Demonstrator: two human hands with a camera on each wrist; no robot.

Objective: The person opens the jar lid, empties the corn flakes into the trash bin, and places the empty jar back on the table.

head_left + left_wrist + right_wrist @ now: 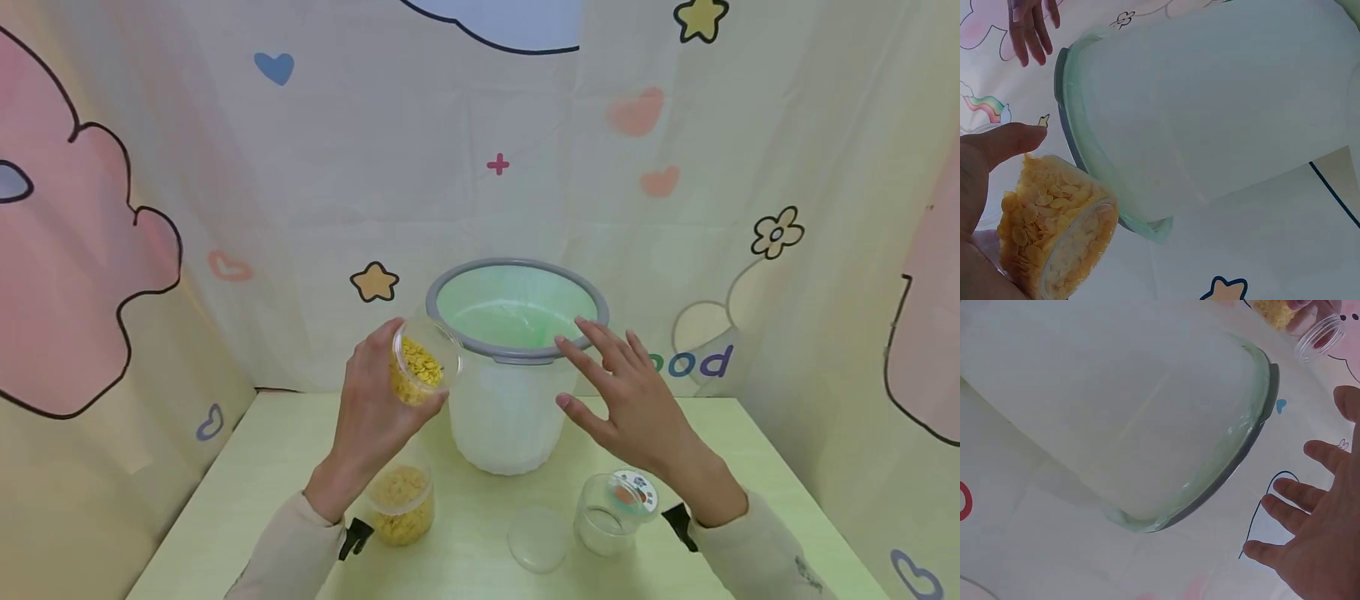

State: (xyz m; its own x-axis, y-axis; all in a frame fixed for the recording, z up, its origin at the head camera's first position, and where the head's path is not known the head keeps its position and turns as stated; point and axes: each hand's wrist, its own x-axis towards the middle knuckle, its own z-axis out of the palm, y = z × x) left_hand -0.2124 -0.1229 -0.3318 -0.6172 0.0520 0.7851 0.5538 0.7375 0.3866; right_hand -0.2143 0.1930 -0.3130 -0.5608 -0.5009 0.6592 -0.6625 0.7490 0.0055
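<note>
My left hand (367, 404) grips a clear plastic jar (420, 367) of yellow flakes, its open mouth tilted toward the bin. In the left wrist view the flakes (1054, 194) show through the jar's wall. A white bin (510, 417) with a grey rim stands in front of both hands, lined with a pale green bag (517, 308). My right hand (630, 400) holds nothing, its fingers spread near the bin's right rim. Spread fingers (1300, 494) also show in the right wrist view, apart from the rim there.
Another jar of yellow flakes (405, 512) stands on the table (480, 575) below my left wrist. A round translucent lid (537, 540) lies at the front middle. To its right are a clear jar (600, 529) and a round printed label (636, 492). Patterned cloth surrounds the table.
</note>
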